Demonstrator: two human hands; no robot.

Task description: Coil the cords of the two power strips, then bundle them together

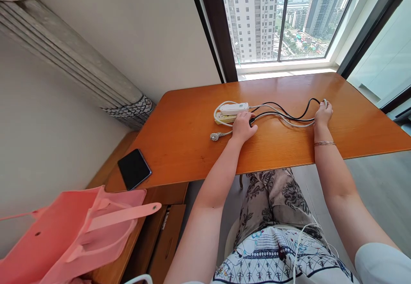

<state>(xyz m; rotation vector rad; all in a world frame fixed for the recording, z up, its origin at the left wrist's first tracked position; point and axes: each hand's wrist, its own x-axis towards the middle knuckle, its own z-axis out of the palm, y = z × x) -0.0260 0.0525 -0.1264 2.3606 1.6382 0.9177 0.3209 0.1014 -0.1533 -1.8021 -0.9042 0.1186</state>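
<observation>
My left hand (244,126) is closed around a black plug or cable end (252,121), with part of the bundle under its fingers. Beside its fingertips lie a white power strip (233,109) and a cream power strip (225,118), the latter partly covered by the hand. A pale plug (215,136) rests on the table to the left. Farther right, my right hand (323,112) grips the bend of the cables. A black cable (293,117) and a white cable (297,125) run side by side between both hands.
The orange-brown wooden table (189,147) stands against a window (285,27). A dark tablet (134,169) lies at its left front corner. A pink bag (80,232) sits at the lower left, above wooden drawers (168,241). A curtain (80,61) hangs along the left wall.
</observation>
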